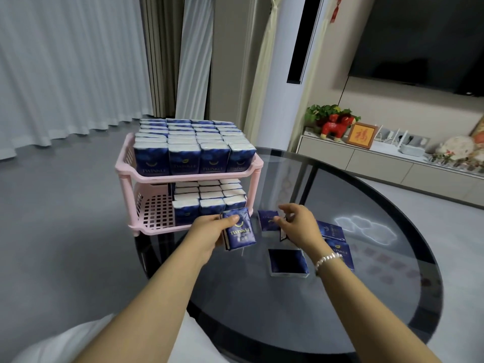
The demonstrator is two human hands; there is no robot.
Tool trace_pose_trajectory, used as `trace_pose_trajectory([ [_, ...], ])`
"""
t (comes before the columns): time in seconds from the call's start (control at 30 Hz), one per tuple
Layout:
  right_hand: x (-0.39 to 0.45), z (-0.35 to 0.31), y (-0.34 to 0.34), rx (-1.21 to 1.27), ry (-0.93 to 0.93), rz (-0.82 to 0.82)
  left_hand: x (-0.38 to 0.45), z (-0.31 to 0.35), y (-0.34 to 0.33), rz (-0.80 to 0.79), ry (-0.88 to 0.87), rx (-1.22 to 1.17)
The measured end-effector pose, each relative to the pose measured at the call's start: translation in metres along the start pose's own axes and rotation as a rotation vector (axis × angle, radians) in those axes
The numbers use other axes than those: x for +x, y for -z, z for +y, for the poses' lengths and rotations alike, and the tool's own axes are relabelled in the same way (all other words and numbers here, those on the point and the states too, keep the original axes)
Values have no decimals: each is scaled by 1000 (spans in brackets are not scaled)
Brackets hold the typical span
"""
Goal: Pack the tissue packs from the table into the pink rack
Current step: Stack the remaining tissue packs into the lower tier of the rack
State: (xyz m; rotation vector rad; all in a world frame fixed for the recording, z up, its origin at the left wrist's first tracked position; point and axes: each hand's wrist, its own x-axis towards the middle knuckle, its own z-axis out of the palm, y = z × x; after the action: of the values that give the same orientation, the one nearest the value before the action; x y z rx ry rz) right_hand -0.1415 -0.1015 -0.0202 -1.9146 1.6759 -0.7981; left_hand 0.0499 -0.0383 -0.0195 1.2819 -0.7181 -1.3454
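On the glass table (340, 310), left grip (209, 233) clamps one pack (239, 231); right grip (298, 226) pinches another (268, 220).

There is a single view, taken from a wide-angle camera worn on the person's head. It faces forward and tilts down over the round dark glass tabletop (340, 297), whose near edge runs out of the bottom of the frame. Both forearms enter from the bottom edge and reach away from the lens, so the hands sit close, near the frame's middle. The two-tier pink plastic rack (146, 176) stands at the tabletop's far left edge, a little beyond the hands. Past the tabletop the view takes in grey floor, white curtains and a wall-mounted black screen (424, 40). Straight lines bow toward the borders.
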Motion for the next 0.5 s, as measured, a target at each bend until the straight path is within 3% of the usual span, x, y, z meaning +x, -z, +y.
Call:
trace_pose_trajectory([
  [0.13,23,-6,-1,-384,93,-256,6,-3,4,8,17,60],
  [0.3,49,-7,-6,-447,4,-506,9,-7,5,-8,22,74],
  [0.43,52,-15,-3,-557,86,-486,10,-7,7,-5,29,61],
  [0.5,50,-14,0,-478,83,-449,10,-6,7,-1,34,57],
])
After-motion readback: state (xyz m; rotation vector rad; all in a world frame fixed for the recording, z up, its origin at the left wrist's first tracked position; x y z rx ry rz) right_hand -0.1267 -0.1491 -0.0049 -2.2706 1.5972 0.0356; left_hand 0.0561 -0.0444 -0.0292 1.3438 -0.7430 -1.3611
